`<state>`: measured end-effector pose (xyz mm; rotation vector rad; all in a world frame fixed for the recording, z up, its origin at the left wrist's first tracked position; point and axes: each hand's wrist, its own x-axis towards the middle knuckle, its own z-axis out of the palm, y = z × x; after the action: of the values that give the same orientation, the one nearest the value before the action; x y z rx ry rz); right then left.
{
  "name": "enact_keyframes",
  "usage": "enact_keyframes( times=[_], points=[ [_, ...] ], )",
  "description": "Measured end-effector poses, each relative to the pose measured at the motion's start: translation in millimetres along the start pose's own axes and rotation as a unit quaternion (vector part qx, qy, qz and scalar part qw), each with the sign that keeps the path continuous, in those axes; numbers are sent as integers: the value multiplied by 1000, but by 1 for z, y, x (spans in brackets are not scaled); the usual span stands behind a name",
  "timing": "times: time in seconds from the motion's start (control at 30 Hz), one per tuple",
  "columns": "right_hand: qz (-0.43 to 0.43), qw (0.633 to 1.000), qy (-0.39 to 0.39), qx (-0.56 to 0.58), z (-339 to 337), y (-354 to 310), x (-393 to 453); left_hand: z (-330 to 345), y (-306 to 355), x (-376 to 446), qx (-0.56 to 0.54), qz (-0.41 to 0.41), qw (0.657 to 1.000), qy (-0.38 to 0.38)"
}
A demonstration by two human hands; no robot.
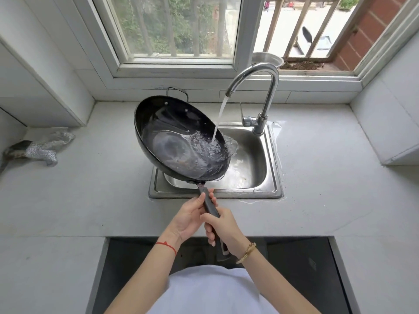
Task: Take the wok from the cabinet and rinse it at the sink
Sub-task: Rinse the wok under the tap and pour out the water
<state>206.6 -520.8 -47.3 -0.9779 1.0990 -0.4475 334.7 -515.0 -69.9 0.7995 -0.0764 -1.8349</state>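
Your hands grip the wok's handle over the sink.
Your left hand (190,217) and right hand (223,227) clamp the handle; the black wok (179,139) tilts over the sink (271,155), water from the faucet (256,87) pooling inside.

Grip: left hand (189,217) and right hand (223,227) clasp the wok handle (209,203).
Beyond grip: tilted wok (179,137) over sink (271,177).
Water: faucet (260,87) stream hits wok's far-right side.

Head view, steeply down, close above the sink (273,175).
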Motion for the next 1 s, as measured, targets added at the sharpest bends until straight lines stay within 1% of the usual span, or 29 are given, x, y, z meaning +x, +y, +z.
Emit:
enact_keyframes(
  times=[0.3,0.53,0.67,0.77,0.87,0.9,0.97,1.0],
  points=[
    [56,995,17,76,-4,3,5,3,4,10,158,4,986,55],
    [76,993,8,87,-6,-4,5,3,6,15,188,11,978,89],
    [75,995,3,73,-6,-4,4,1,6,15,182,5,979,89],
    [63,998,19,19,-10,-6,4,2,5,18,184,2,978,95],
    [50,991,79,-96,-10,-4,3,3,2,19,205,9,971,120],
    [45,981,109,-152,-7,-1,3,3,1,20,220,12,967,129],
    [25,951,168,-259,-1,7,1,6,-2,20,254,18,957,143],
    [13,937,191,-292,1,11,0,8,-4,20,269,22,951,148]
  ],
)
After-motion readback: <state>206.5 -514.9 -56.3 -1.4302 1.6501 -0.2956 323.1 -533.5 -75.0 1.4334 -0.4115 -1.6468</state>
